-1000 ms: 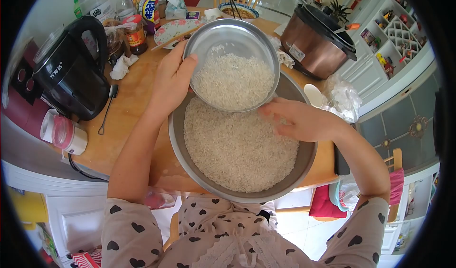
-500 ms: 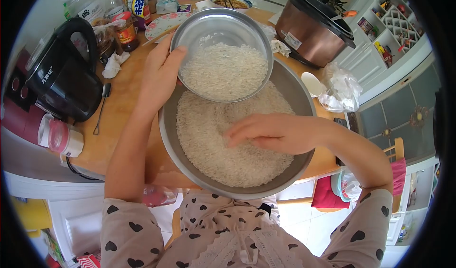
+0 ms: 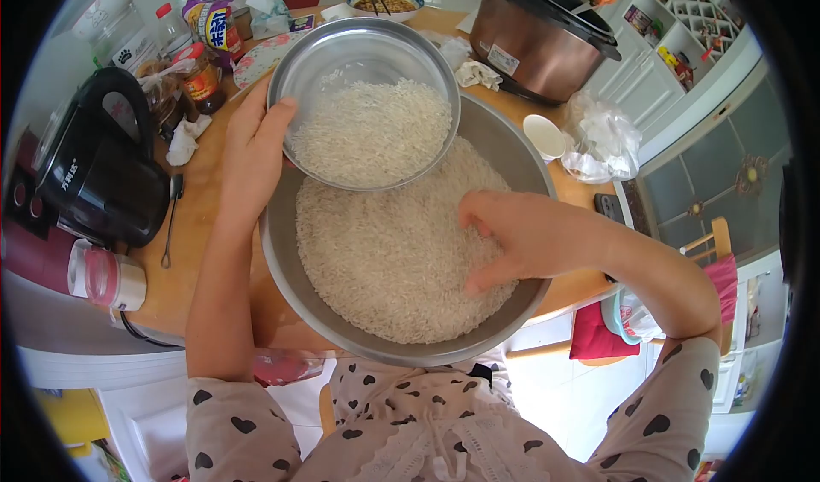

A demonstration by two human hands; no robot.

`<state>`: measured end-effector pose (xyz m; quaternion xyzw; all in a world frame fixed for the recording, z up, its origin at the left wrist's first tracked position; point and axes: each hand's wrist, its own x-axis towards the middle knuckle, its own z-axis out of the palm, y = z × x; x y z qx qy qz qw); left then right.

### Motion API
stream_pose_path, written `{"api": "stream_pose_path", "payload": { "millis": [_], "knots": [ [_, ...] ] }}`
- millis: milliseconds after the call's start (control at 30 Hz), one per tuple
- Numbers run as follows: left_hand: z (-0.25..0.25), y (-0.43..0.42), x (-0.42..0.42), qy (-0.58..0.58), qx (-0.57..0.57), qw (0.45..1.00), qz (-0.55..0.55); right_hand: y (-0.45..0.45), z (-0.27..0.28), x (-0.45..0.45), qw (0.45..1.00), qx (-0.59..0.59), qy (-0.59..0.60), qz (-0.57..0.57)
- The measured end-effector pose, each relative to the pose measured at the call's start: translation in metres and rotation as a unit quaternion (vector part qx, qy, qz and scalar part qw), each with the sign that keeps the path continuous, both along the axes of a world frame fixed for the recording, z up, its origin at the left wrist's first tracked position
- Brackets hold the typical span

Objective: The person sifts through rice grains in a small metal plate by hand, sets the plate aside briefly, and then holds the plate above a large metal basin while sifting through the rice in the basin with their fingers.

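A large metal basin [image 3: 279,264] full of white rice [image 3: 384,260] stands at the table's front edge. Over its far left part my left hand [image 3: 260,136] grips the rim of a smaller metal bowl [image 3: 295,59], tilted so its rice shows. My right hand [image 3: 521,236] is over the right side of the rice, palm down, with thumb and fingers spread. Its fingertips are at the rice surface; whether they touch it is unclear.
On the wooden table [image 3: 201,260], a black kettle [image 3: 102,170] and a pink-lidded jar [image 3: 115,277] are at left. A rice cooker [image 3: 542,34], paper cup [image 3: 544,137] and plastic bag [image 3: 602,140] stand at right. Behind are jars and a noodle bowl [image 3: 384,4].
The view has shifted. My right hand has gone from the small bowl's edge to the middle of the rice, then back rightward, its fingers now spread. My left hand still holds the small bowl.
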<state>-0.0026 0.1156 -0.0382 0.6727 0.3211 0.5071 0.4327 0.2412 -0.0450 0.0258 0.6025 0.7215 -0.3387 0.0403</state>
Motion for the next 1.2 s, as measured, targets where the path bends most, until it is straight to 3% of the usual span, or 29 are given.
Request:
{"api": "stream_pose_path", "payload": {
  "millis": [200,367,500,567,600,633,700,800,900,933,1000,1200],
  "knots": [
    [0.002,-0.001,-0.001,0.012,-0.001,1.0,0.01,-0.008,0.0,-0.023,0.996,-0.019,0.087,0.021],
    [-0.004,0.006,-0.005,0.03,-0.012,0.999,0.028,-0.007,-0.024,-0.037,0.984,0.071,0.146,0.08],
    [-0.002,0.008,-0.001,0.012,-0.034,0.999,-0.018,-0.003,-0.048,-0.046,0.966,0.135,0.207,0.079],
    [-0.002,0.008,-0.005,0.021,-0.027,0.999,0.001,0.003,-0.047,-0.042,0.969,-0.003,0.241,0.062],
    [-0.001,0.005,-0.006,0.069,-0.032,0.995,0.062,0.011,-0.046,-0.044,0.962,-0.075,0.254,0.066],
    [0.004,0.003,-0.008,0.111,0.004,0.993,0.043,0.014,-0.045,-0.044,0.937,-0.148,0.317,0.018],
    [-0.004,0.007,-0.007,0.079,0.025,0.995,0.05,0.015,-0.043,-0.033,0.858,-0.294,0.413,-0.077],
    [0.001,0.0,0.002,0.014,0.031,0.999,0.001,0.011,-0.024,-0.023,0.819,-0.283,0.477,-0.144],
    [0.006,-0.006,0.0,0.044,-0.011,0.999,0.02,0.016,-0.008,-0.014,0.842,-0.263,0.445,-0.153],
    [0.002,-0.004,0.004,0.024,0.046,0.998,0.036,0.022,-0.001,-0.013,0.852,-0.247,0.439,-0.141],
    [0.006,-0.006,0.002,0.048,0.041,0.998,0.03,0.035,0.011,-0.011,0.869,-0.218,0.427,-0.123],
    [0.006,-0.005,-0.001,0.051,0.018,0.998,0.008,0.113,0.016,-0.048,0.868,-0.137,0.468,-0.097]
  ]
}}
